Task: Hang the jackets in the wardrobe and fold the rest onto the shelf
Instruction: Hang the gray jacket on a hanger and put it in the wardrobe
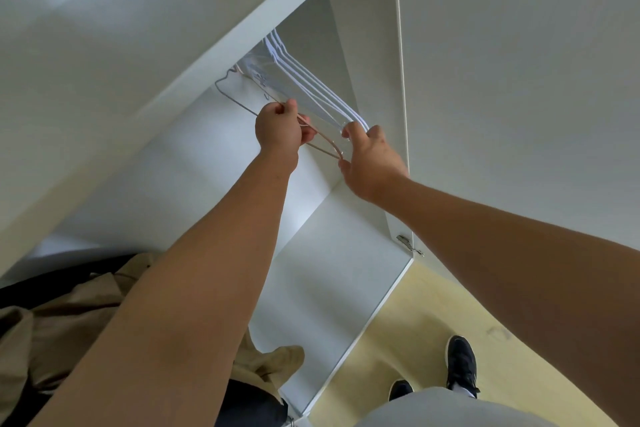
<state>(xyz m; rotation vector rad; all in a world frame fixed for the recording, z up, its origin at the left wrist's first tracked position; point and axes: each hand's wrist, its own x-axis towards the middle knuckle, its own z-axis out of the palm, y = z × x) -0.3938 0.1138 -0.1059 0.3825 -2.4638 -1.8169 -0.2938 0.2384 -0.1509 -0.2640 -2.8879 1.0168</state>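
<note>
Our left hand point(278, 130) gripped wire hanger point(328, 142), fingers curled round it. Right hand point(370, 163) fingers clasped ends of white hangers point(311, 87), far inside wardrobe point(329, 253). Tan jacket point(69, 322) lay near left, unhung. Likely risk: wire snagging neighbours, dragging them down.

Left hand point(277, 130) and right hand point(372, 166) bare, forearms point(207, 270) bare too, all the way to the frame edge, so short sleeves or none, can't tell. Plain light grey top point(450, 407) poking in at the bottom. Black trainers point(462, 366), mesh-looking uppers, thin white rim round the sole. Sliver of white sock point(465, 391) showing at the farther shoe.
</note>
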